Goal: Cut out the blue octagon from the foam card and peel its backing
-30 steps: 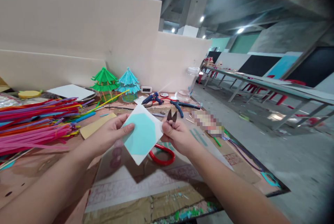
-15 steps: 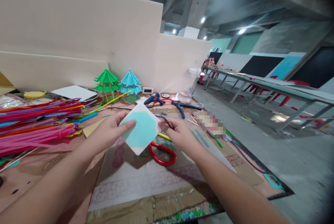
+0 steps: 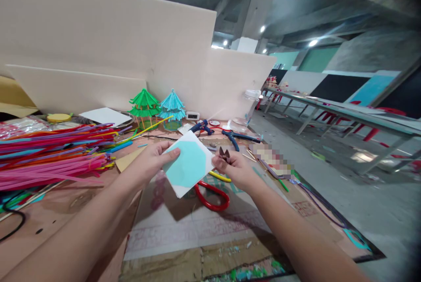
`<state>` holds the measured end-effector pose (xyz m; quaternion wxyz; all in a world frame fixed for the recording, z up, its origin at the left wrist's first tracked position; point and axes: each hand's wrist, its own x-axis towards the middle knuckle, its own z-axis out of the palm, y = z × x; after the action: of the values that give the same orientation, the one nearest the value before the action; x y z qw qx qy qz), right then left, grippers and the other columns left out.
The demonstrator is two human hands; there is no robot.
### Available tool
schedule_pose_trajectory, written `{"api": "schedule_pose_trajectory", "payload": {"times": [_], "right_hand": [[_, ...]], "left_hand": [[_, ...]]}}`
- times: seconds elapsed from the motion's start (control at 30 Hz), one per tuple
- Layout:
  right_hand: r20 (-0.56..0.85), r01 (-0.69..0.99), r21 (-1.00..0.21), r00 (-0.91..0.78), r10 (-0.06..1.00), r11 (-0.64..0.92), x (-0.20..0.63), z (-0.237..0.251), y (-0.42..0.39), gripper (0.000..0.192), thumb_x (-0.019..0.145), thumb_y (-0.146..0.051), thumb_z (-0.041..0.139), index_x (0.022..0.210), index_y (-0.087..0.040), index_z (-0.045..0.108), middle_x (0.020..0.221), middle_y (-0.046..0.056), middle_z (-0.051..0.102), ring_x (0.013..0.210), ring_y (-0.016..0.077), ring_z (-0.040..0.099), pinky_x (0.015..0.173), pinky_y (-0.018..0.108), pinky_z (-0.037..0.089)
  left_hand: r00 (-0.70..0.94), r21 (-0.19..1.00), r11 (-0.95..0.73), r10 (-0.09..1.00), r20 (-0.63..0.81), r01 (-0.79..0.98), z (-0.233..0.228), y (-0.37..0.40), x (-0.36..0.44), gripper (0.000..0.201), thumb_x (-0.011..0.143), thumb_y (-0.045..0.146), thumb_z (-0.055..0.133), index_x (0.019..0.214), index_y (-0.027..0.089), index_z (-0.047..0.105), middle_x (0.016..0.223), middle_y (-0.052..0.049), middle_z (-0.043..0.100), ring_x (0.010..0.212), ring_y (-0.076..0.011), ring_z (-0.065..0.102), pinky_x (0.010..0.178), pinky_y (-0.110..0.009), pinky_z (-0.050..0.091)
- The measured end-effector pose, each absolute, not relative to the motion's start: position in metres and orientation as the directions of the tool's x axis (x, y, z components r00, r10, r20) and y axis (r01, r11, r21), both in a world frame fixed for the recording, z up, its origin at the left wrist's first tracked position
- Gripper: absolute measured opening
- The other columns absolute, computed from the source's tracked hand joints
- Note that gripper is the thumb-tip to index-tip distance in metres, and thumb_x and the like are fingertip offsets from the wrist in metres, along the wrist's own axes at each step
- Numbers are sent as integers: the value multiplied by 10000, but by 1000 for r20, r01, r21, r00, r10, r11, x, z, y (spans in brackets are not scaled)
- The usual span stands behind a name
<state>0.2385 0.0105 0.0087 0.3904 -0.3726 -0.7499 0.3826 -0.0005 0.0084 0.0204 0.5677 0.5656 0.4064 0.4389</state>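
My left hand [image 3: 158, 159] pinches a square white card with a light blue octagon on it [image 3: 187, 165], thumb on the front and fingers behind. The card is tilted, standing on one corner above the work sheet. Beside its right corner, my right hand [image 3: 235, 168] is closed round a small dark metal tool with two pointed tips [image 3: 224, 155]. Those tips point up and stand apart; the rest of the tool is hidden in the fist. My right fingertips are at the card's right corner. Below the card lies a red loop handle [image 3: 215, 206], its other end hidden.
Bundles of coloured pipe cleaners [image 3: 66, 159] cover the left side. Behind stand a green model pavilion [image 3: 144, 104] and a blue one [image 3: 172, 106]. A blue glue gun [image 3: 202, 126], blue-handled pliers [image 3: 235, 137] and a clear jar [image 3: 251, 104] are at the back.
The view has swung slightly left. In my right hand, the tool has turned from pointing left to pointing up, with its two tips now apart. The card remains in my left hand.
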Motion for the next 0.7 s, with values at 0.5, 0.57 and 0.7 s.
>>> {"api": "schedule_pose_trajectory", "payload": {"times": [0.5,0.57,0.7], "right_hand": [[-238,333,-906,-912,335,260,273,55,-7,776,659,-811,578,975,-125,759,657,37,563,569,125,426,533,265,316],[-14,168,-965,-799,602,201,266,42,-1,720,766,-796,470,909,-142,733,656,9,504,549,104,350,508,257,270],[188,-77,-982,-446,875,171,250,19,14,513,889,-636,469,1055,-179,633,660,-53,341,520,85,269,487,234,237]], "left_hand": [[48,988,-102,993,108,-119,22,29,-37,458,696,470,782,991,152,635,801,-23,702,630,-141,634,570,-230,502],[46,991,-88,995,93,-99,23,25,-31,458,696,459,782,1006,157,630,823,-28,707,653,-150,642,575,-235,507],[89,996,-77,993,80,-42,25,19,-22,489,703,432,772,1073,162,600,869,-36,711,713,-172,658,616,-256,520]]}}
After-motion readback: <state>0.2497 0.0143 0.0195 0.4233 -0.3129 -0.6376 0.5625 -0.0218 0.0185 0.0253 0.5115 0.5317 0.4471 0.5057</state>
